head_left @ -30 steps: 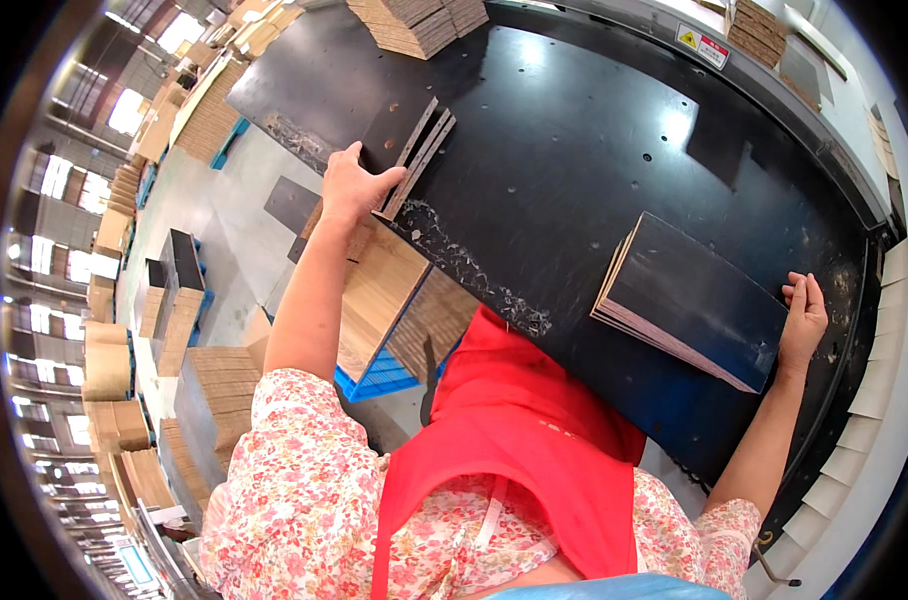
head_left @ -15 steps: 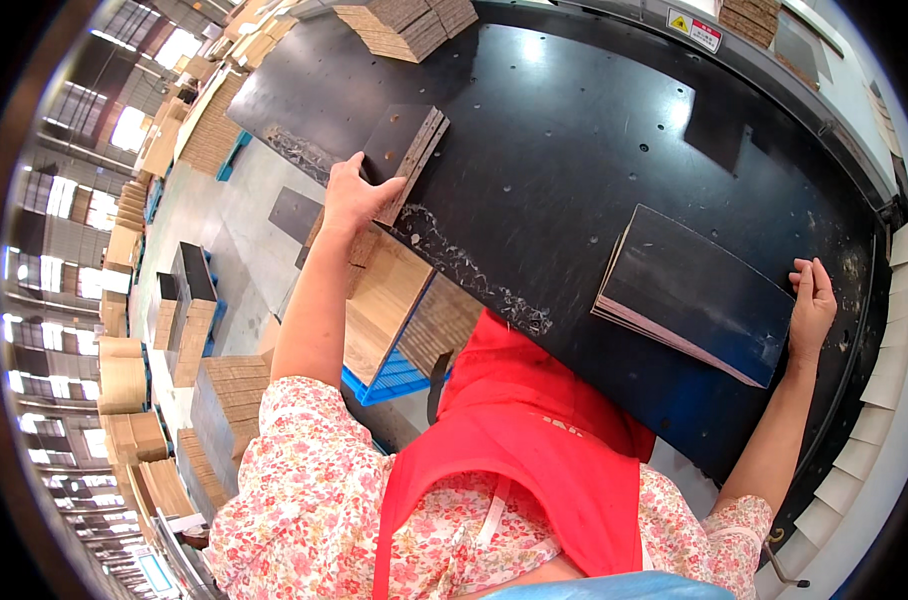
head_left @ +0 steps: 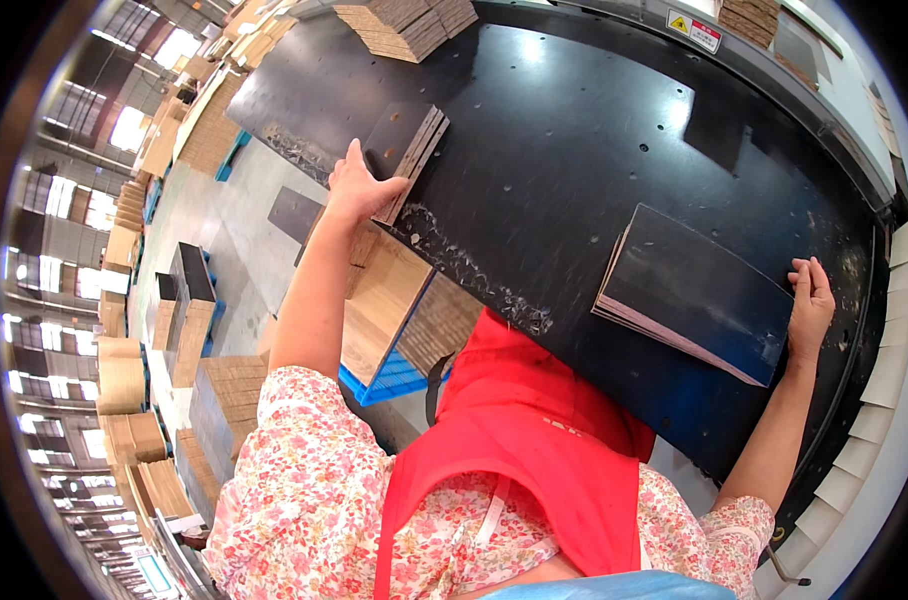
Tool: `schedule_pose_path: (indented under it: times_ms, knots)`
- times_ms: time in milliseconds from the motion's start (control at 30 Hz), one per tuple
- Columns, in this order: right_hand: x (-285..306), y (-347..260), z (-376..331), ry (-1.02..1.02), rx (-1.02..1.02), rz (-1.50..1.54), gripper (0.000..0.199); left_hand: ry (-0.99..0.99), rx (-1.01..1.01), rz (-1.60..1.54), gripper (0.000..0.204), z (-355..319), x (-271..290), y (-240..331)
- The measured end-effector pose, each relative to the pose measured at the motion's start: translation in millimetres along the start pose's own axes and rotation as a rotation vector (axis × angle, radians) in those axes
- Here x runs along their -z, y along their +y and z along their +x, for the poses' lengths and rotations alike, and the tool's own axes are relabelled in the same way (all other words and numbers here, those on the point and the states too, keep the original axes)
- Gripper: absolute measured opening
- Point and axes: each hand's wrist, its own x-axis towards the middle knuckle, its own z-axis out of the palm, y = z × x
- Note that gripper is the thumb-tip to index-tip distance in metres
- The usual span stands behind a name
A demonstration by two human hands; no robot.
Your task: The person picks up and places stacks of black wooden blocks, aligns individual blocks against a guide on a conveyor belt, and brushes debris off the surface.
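A short stack of dark-faced boards (head_left: pixel 399 140) with brown edges lies at the left edge of a black worktop (head_left: pixel 554 150). At its near end is my left hand (head_left: pixel 359 190). The fingers stretch along the stack's left side and the thumb reaches out against its edge; hand and stack touch, without a full grip. On the right of the worktop lies a stack of thin, dark rectangular panels (head_left: pixel 694 295) with pale edges. My right hand (head_left: pixel 812 305) is at the right end of these panels, fingers curled together, with nothing visible in them.
Wood shavings (head_left: pixel 474 275) lie along the worktop's near edge. A pile of brown boards (head_left: pixel 409 25) stands at its far left. Below is a wooden box (head_left: pixel 389 295) on a blue pallet (head_left: pixel 389 378). Stacked boards (head_left: pixel 214 420) stand on the floor at left. A machine rail (head_left: pixel 774 85) borders the far side.
My left hand's fingers have straightened and shifted slightly up along the side of the short stack. The right hand and both stacks look almost unmoved.
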Motion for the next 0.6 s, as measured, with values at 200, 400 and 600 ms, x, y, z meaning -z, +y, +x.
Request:
schedule_pose_path:
  times_ms: [200,400,600]
  knots:
    - [1.5,-1.9,-0.1,0.000,0.002,-0.018,0.035,0.048,-0.045,-0.108,0.115,-3.2,3.7,-3.2]
    - [-1.1,-5.3,-1.5,0.018,0.022,-0.025,0.031,0.049,-0.060,-0.100,0.115,-6.4,-0.8,-7.5]
    - [0.4,-1.9,-0.7,-0.006,0.022,-0.033,0.034,0.040,-0.054,-0.072,0.115,-5.4,-4.0,-5.1]
